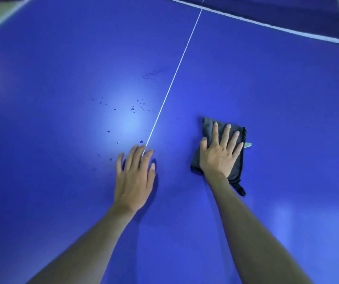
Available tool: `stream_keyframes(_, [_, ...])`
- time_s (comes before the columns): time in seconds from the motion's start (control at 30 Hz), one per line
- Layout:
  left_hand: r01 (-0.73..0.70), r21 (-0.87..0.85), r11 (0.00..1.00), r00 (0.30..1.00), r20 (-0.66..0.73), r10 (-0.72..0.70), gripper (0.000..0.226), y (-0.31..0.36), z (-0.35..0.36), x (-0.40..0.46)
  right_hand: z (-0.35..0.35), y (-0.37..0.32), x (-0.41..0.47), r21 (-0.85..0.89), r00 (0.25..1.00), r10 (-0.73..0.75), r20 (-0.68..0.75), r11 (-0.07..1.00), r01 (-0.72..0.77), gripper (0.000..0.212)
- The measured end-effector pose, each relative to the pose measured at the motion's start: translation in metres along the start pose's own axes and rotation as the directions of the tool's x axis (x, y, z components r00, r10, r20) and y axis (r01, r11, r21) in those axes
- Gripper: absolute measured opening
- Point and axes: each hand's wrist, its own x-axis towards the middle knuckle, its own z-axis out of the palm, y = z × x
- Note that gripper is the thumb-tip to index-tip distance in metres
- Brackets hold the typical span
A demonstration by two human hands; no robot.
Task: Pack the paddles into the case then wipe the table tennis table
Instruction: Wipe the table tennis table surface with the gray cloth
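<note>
Table tennis table (pixel 62 58) fills my view and I judge the wiping step is in hand. My right hand (pixel 219 152) presses flat, fingers spread, on the folded grey cloth (pixel 236 173) right of the white centre line (pixel 176 72). My left hand (pixel 133 177) rests open on the blue. Next I should sweep left over the water droplets (pixel 137 107); no paddles or case show

place: games room | evidence: blue table tennis table (pixel 246 83) (white centre line (pixel 174 76)), net (pixel 267 25) across it
</note>
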Motion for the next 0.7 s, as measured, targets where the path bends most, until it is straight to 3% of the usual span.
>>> stream_keyframes(0.2, [0.055, 0.074, 0.996, 0.998, 0.019, -0.056, 0.043, -0.031, 0.001, -0.002, 0.013, -0.135, -0.029, 0.018, 0.977, -0.211, -0.007, 0.977, 0.211, 0.065])
stream_keyframes(0.33, [0.074, 0.09, 0.993, 0.996, 0.036, -0.078, 0.046, -0.03, 0.003, -0.002, 0.02, -0.159, -0.038, 0.044, 0.948, -0.317, 0.008, 0.948, 0.316, 0.063])
stream_keyframes(0.5, [0.072, 0.079, 0.994, 0.997, 0.032, -0.074, 0.048, -0.028, 0.001, -0.002, 0.014, -0.106, -0.022, 0.08, 0.942, -0.327, -0.069, 0.94, 0.332, 0.063])
stream_keyframes(0.7, [0.052, 0.067, 0.996, 0.998, 0.028, -0.054, 0.048, -0.028, 0.0, -0.002, -0.001, 0.056, 0.0, 0.104, 0.991, 0.055, -0.124, 0.994, -0.043, 0.069])
